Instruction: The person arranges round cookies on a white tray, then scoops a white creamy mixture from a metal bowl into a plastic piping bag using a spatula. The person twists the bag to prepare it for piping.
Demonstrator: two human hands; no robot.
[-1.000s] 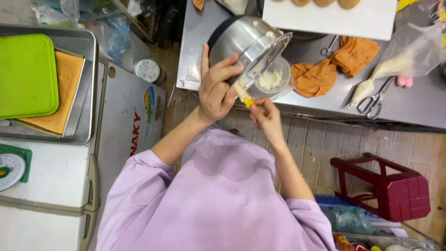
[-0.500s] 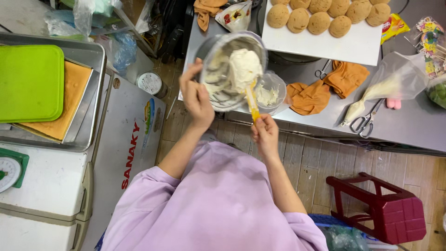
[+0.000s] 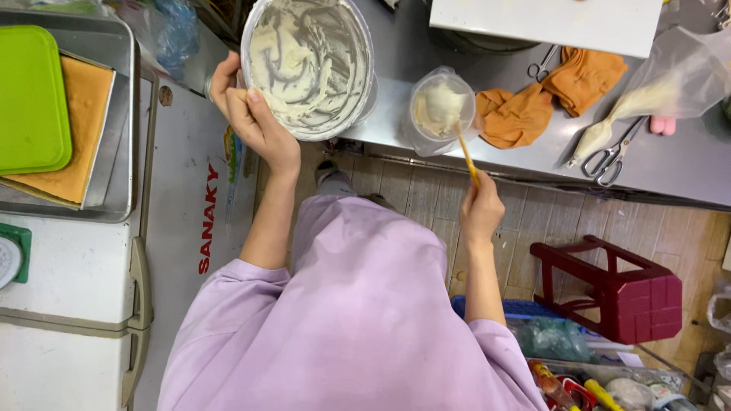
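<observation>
My left hand [image 3: 255, 122] clamped on cream-smeared steel bowl [image 3: 308, 65], right hand [image 3: 481, 213] gripping yellow spatula [image 3: 466, 152] in bag-lined cup [image 3: 440, 110] of cream, filled piping bag [image 3: 647, 95] beyond on bench [image 3: 685, 164]

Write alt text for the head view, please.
Seen from above, a person's left hand grips the rim of a cream-smeared metal bowl, while the right hand holds a yellow spatula in a cream-filled, bag-lined cup on the steel counter.

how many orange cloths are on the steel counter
2: one orange cloth lies crumpled just right of the plastic-lined cup; the other orange cloth sits beside it, below the white board. More could be hidden.
</observation>
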